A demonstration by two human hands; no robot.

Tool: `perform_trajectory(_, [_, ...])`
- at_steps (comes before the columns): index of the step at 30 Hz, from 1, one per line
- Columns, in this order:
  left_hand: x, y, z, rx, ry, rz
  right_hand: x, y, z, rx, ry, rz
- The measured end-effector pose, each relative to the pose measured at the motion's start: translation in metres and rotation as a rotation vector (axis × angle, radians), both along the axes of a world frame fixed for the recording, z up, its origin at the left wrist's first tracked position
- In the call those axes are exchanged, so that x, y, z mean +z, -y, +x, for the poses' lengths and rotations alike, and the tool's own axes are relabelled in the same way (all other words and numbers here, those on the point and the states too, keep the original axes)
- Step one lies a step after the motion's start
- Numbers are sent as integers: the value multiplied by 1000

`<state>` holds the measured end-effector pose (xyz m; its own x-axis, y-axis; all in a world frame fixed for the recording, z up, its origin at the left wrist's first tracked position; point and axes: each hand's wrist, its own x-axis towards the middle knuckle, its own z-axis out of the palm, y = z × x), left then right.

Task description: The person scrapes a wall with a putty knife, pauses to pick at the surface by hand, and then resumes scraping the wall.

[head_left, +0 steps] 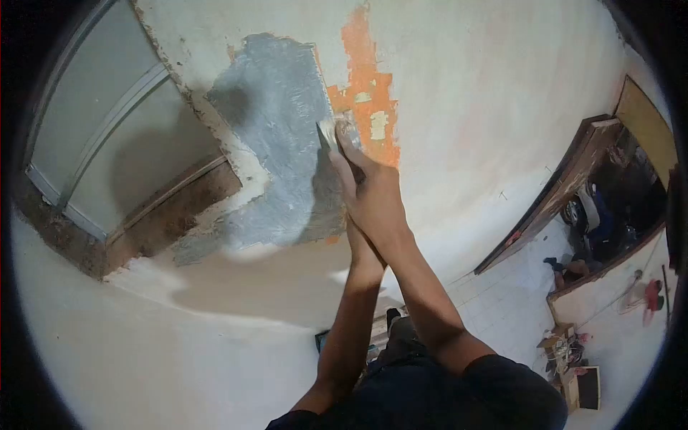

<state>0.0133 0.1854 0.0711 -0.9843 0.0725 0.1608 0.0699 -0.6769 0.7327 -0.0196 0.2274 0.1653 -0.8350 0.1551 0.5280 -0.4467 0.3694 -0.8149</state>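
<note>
Both my hands are together at the wall, with the forearms crossing near the wrists. My right hand (pixel 380 190) is closed, its pale, dusty fingers pointing up at the edge of the peeled area. Just left of it and partly hidden behind it is my left hand (pixel 345 175), also closed. Between their fingertips is a flat scraper (pixel 327 135) with a dark edge, pressed at the wall; its handle is hidden. It sits on the border between a bare grey patch (pixel 276 115) and a patch of exposed orange paint (pixel 365 72) with ragged edges.
A framed window (pixel 107 122) with a rough, broken brown sill (pixel 172 204) is on the left. Cream paint (pixel 487 93) covers the wall around the patches. At right, an open wooden door (pixel 552 193) leads to a motorcycle (pixel 591 208). Boxes and clutter (pixel 570 358) lie lower right.
</note>
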Motion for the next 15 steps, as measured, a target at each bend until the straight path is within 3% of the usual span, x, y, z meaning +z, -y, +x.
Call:
perform_trajectory(6, [24,-8,-9,54,-6,-13,17,-3,7,7,17,53])
perform_trajectory(8, [25,-8,-2,66,-24,-24,9,-4,21,58,-118,-36])
perform_trajectory(10, [12,-15,21,265,-88,-174,-27,-4,35,75,-68,-8])
perform_trajectory(13, [-2,-10,33,284,-89,-199,-91,0,36,100,7,-10])
perform_trajectory(15, [-6,-7,30,286,-52,-224,-101,1,43,105,53,-43])
